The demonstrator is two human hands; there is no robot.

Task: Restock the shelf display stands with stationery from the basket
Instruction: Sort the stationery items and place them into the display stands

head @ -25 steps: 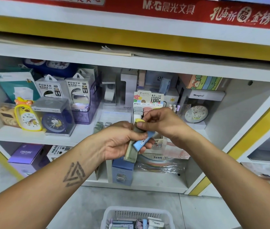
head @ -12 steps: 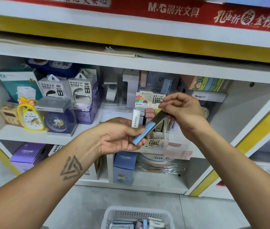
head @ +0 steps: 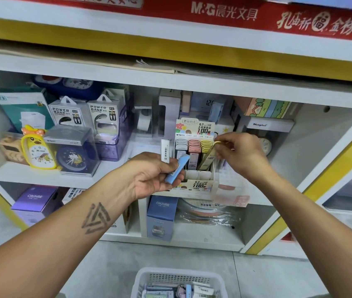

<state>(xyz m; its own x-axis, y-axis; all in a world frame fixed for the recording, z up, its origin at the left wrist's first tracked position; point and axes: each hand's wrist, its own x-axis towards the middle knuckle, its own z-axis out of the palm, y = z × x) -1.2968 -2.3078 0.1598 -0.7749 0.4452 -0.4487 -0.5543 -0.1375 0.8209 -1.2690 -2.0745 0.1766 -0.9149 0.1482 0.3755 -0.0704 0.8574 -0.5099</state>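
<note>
Holding 2 lead cases: 1 blue (head: 176,169), 1 yellow (head: 209,155).

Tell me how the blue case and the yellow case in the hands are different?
The blue case lies in the left hand, away from the display stand; the yellow case is pinched by the right hand, tilted into the stand's yellow row. Both are slim lead cases.

We look from one head-worn wide-angle camera, facing forward and slightly down, close to the white shelf (head: 41,175), with the basket (head: 179,278) at the bottom edge.
</note>
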